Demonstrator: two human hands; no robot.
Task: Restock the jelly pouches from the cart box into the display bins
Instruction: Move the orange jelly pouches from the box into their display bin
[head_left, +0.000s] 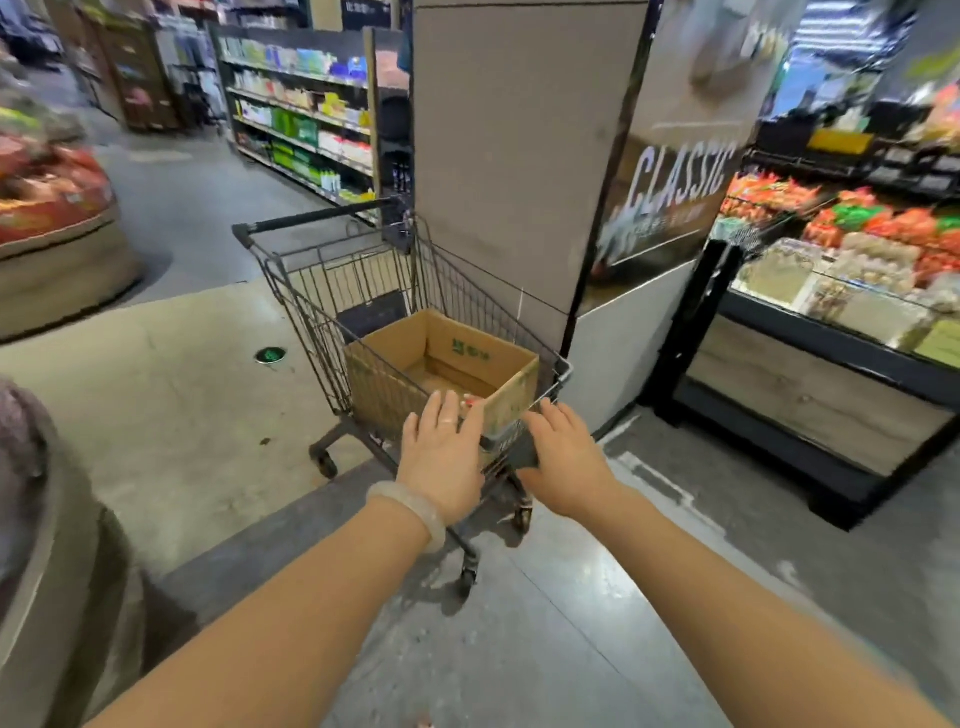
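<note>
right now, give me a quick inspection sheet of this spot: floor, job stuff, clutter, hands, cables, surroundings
surface: grey concrete floor, with a paler slab on the left.
job's things: open cardboard box sits in the wire shopping cart; its visible floor looks mostly bare, with something reddish at the near edge, too hidden to name. display bins of packaged goods stand to the right.
clutter: small green marker on the floor.
hands: left hand and right hand lie with fingers straight at the cart's near end.
cables: nothing seen.
surroundings: grey pillar behind the cart, stocked shelves further back, a round display on the left.
</note>
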